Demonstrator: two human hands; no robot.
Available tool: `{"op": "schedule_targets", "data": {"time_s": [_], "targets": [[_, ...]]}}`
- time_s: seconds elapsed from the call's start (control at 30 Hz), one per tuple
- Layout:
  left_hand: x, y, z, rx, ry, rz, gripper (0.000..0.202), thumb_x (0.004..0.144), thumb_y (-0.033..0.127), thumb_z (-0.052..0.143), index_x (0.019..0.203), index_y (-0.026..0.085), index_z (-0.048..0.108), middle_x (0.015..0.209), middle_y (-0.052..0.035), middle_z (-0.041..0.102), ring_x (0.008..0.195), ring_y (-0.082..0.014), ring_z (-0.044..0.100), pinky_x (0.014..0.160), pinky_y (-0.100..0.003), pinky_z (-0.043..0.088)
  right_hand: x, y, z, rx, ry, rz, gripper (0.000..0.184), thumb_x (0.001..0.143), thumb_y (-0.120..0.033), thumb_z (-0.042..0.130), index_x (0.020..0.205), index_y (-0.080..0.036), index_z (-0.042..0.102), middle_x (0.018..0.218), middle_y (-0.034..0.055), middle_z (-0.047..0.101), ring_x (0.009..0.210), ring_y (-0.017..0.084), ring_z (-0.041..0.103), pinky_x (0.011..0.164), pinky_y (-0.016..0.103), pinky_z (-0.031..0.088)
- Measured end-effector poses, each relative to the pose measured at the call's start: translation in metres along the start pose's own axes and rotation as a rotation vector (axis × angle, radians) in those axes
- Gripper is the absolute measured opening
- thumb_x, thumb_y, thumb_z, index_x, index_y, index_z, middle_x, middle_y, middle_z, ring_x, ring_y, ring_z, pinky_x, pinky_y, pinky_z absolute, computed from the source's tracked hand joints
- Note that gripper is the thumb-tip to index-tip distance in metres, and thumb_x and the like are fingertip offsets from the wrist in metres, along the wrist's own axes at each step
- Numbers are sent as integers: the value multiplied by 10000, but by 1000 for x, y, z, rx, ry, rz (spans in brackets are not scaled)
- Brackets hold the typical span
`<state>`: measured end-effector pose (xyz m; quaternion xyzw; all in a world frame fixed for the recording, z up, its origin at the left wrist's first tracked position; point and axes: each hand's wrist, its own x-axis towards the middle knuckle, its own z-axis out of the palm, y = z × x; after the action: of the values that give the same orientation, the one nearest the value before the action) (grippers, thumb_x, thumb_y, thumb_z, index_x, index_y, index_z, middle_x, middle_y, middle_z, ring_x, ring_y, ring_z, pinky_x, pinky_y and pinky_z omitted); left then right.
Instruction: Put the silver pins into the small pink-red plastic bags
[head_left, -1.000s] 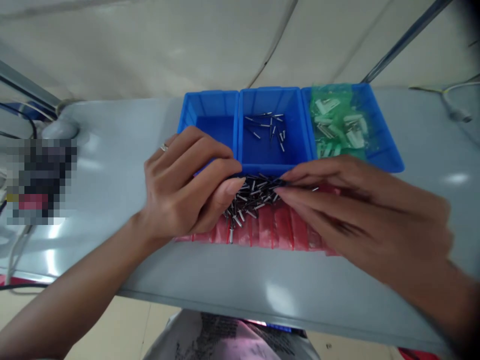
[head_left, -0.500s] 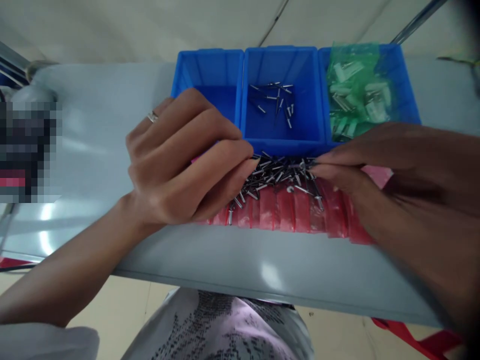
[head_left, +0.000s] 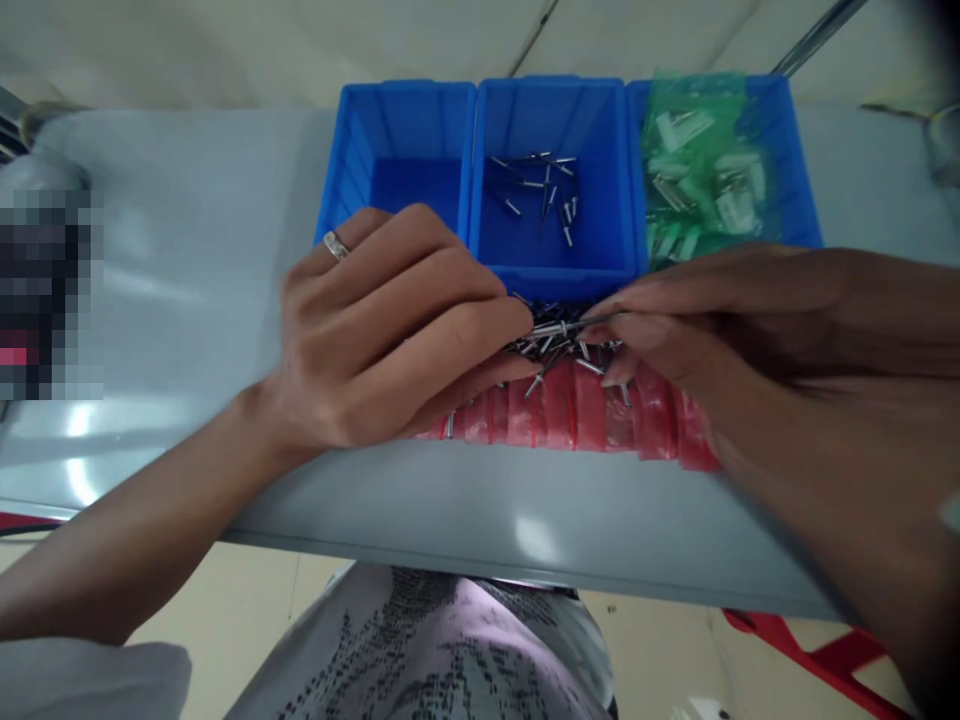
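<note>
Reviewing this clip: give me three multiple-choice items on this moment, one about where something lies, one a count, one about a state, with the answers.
1. Where does the pile of metal pins between the left hand and the right hand lie?
A) On red plastic packets
B) Inside a green bag
C) On the floor

2. How many blue bins stand in the row?
A) Two
B) Four
C) Three

3. What are the right hand's fingers doing?
A) Lying flat on the grey table
B) Pinching at the pins
C) Gripping a bin's rim

Answers:
1. A, the pins sit on the red packets, in front of the middle bin.
2. C, three bins stand side by side.
3. B, the fingertips close together on the pins at the pile's edge.
</note>
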<state>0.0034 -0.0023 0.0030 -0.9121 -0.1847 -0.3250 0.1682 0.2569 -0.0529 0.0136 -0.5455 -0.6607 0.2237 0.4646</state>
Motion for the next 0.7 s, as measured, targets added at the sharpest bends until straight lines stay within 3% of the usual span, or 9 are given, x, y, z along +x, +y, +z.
{"op": "schedule_targets", "data": {"time_s": [0.13, 0.23, 0.43, 0.57, 0.63, 0.7], "targets": [[-1, -1, 2, 7, 56, 20, 156, 942, 208, 780, 1071, 197, 694, 953, -44, 774, 851, -235, 786, 669, -391, 623, 0, 4, 0, -18, -31, -72, 86, 926, -365, 875, 948, -282, 879, 914, -14, 847, 698, 165, 748, 547, 335, 631], [-3, 0, 3, -24, 61, -59, 138, 959, 162, 717, 1092, 177, 682, 976, -72, 773, 869, -240, 768, 713, -412, 637, 1, 8, -1, -53, -46, -152, 67, 925, -290, 879, 992, -296, 875, 966, -42, 857, 743, 145, 759, 670, 319, 683], [-2, 3, 2, -78, 65, -56, 220, 957, 318, 785, 1084, 169, 684, 1007, -70, 775, 901, -232, 752, 748, -411, 641, 3, 7, -1, 37, -38, -166, 137, 897, -192, 885, 958, -312, 862, 936, -102, 857, 731, 86, 766, 660, 213, 670], [-2, 2, 0, -67, 57, -89, 121, 1017, 293, 655, 1028, 184, 707, 1000, -79, 774, 910, -244, 740, 720, -425, 602, 8, 8, 0, 193, -90, -123, 230, 885, -112, 865, 993, -315, 869, 929, -90, 864, 735, 104, 812, 673, 172, 706], [-4, -3, -1, -46, 60, -171, 97, 1015, 260, 643, 1059, 200, 704, 1002, -76, 776, 913, -240, 729, 743, -428, 600, 12, 11, -1, 345, -101, -97, 312, 950, -81, 777, 1148, -308, 859, 1038, -36, 877, 847, 172, 859, 725, 235, 749], [-6, -8, -2, -12, 87, -269, 98, 978, 199, 687, 1074, 220, 694, 997, -58, 779, 893, -220, 714, 765, -414, 594, 16, 13, -3, 466, -148, -63, 434, 1034, -76, 633, 1357, -324, 782, 1249, 22, 848, 1079, 255, 854, 868, 388, 779]]}}
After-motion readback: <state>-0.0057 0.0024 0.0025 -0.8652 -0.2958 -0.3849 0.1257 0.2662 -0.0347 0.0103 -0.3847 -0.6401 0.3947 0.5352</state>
